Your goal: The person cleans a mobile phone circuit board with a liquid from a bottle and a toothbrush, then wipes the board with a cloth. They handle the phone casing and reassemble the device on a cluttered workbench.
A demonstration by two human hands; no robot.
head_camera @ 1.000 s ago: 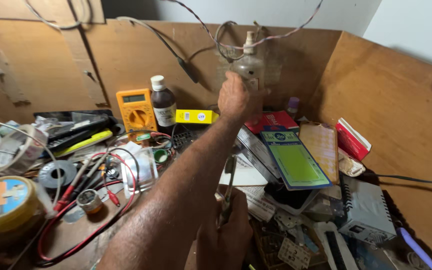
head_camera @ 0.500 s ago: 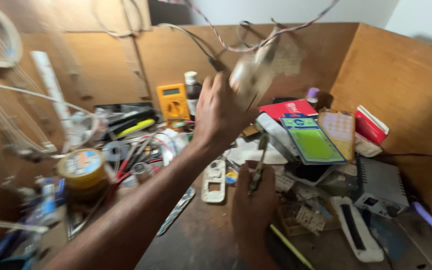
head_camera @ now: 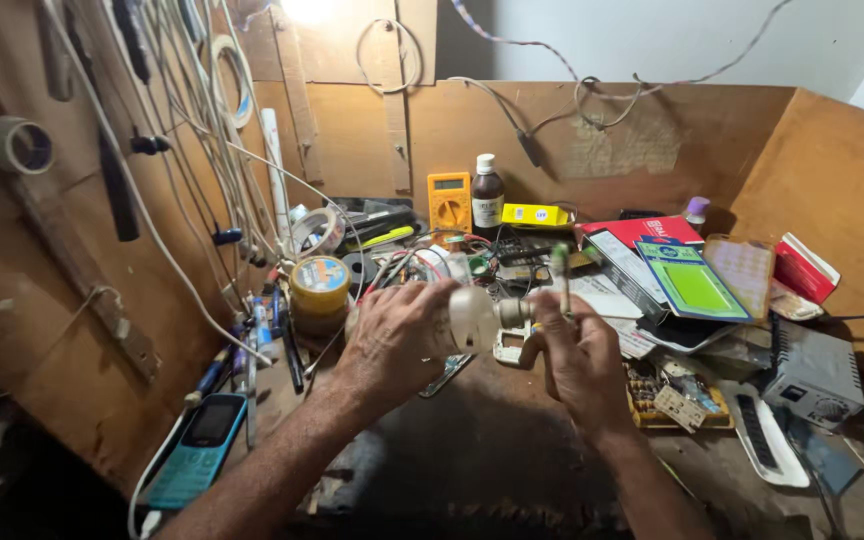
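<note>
bulb: a white light bulb (head_camera: 472,318) is held on its side above the middle of the bench, glass end left, metal base right
left hand: the left hand (head_camera: 397,340) is wrapped round the bulb's glass end, fingers closed on it
right hand: the right hand (head_camera: 577,355) is pinched on the bulb's base; a thin green-handled tool (head_camera: 560,275), probably a screwdriver, is gripped upright in the same hand
progress: judged early. The bulb is off any fitting and held in both hands; the base looks still joined to the glass, nothing is seen opened or removed. Whether the tool has been applied cannot be told.
change: a second ago the left arm was stretched up to a bulb-like object hanging at the back wall; half a second ago it was being brought down, blurred. Now the bulb is low, over the bench. The tool was already in the right hand in both earlier views.
near: a small white phone part (head_camera: 508,350) lies just beneath the hands; a tape roll (head_camera: 319,285) stands to the left
further out: yellow multimeter (head_camera: 449,201) and dark bottle (head_camera: 487,192) at the back wall; green-screened tablet (head_camera: 692,280) to the right; blue phone (head_camera: 199,448) at the left edge
</note>
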